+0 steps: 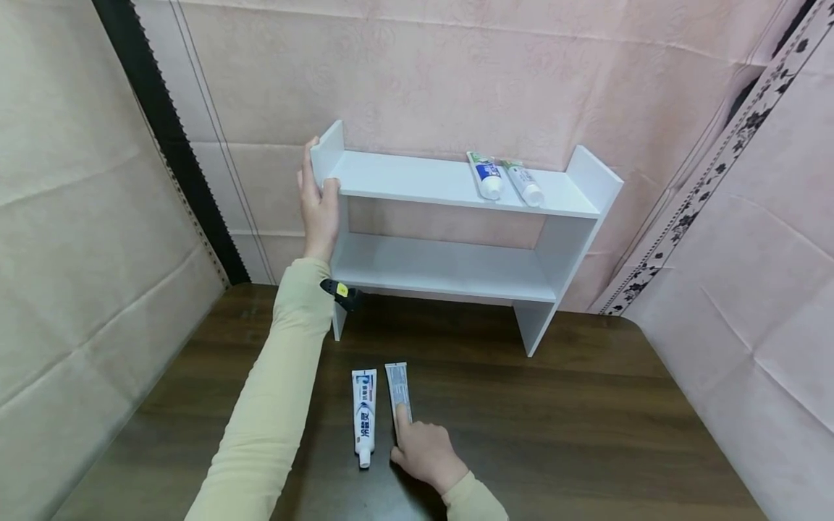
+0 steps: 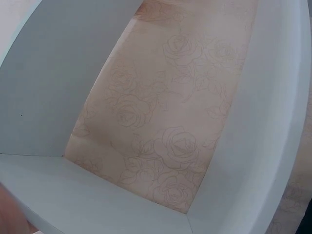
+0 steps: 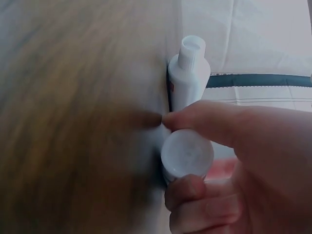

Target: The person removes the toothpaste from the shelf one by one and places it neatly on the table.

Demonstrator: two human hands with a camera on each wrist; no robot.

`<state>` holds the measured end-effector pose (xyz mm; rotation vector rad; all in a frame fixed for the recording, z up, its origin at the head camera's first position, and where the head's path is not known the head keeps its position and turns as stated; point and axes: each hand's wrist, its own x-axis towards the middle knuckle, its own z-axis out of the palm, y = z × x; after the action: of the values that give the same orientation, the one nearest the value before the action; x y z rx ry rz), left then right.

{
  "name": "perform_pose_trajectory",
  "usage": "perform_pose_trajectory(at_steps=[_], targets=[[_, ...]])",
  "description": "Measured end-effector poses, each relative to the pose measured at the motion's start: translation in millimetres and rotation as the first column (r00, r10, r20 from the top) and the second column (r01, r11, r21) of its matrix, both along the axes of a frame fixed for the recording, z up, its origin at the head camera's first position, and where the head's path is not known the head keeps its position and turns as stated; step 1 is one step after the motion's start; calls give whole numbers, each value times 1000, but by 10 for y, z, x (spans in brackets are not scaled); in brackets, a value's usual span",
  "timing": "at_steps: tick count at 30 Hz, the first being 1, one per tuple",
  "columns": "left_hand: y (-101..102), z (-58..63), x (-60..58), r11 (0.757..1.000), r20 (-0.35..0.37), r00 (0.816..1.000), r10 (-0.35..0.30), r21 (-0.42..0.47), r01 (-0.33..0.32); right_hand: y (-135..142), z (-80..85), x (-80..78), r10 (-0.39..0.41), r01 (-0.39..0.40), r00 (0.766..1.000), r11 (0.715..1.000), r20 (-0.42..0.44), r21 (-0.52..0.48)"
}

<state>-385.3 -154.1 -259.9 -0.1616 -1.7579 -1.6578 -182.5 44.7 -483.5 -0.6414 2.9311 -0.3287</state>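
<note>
My left hand (image 1: 319, 210) holds the left side panel of a white two-tier shelf (image 1: 443, 260), its thumb near the front edge. In the left wrist view only a sliver of that hand (image 2: 12, 214) shows beside the shelf boards (image 2: 248, 126). Lower down, my right hand (image 1: 426, 452) is at a toothpaste tube (image 1: 397, 383) lying on the table. Seen from the right wrist, thumb and curled fingers sit on either side of its white cap (image 3: 187, 153). Left of it lies a second toothpaste tube (image 1: 364, 412), blue and white, cap toward me.
Two more tubes, one with a blue label (image 1: 486, 174) and a paler one (image 1: 523, 182), lie side by side on the upper tier toward the right. The shelf stands at the back of a dark wooden table (image 1: 619, 420). Pale cloth walls (image 1: 456, 79) enclose the back and sides.
</note>
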Motion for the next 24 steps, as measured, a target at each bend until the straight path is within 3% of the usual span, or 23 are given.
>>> perform_pose_trajectory(at_steps=[4,9,16,20,24], targets=[[-7,46,43,1000,1,1000,-17,24,17,15,18,-44,-8,9,999,999,37,-41],[34,123,186,999,19,1000,-21,35,20,42,35,-58,8,-6,1000,997,23,-75],[43,-3,-22,1000,3,1000,-8,12,8,29,7,-33,-12,17,999,995,48,-98],[37,-25,-13,1000,3,1000,-1,13,1,16,13,-11,-20,29,996,995,92,-99],[21,-3,-1,1000,-5,1000,8,14,-8,25,47,-12,-12,20,997,994,74,-105]])
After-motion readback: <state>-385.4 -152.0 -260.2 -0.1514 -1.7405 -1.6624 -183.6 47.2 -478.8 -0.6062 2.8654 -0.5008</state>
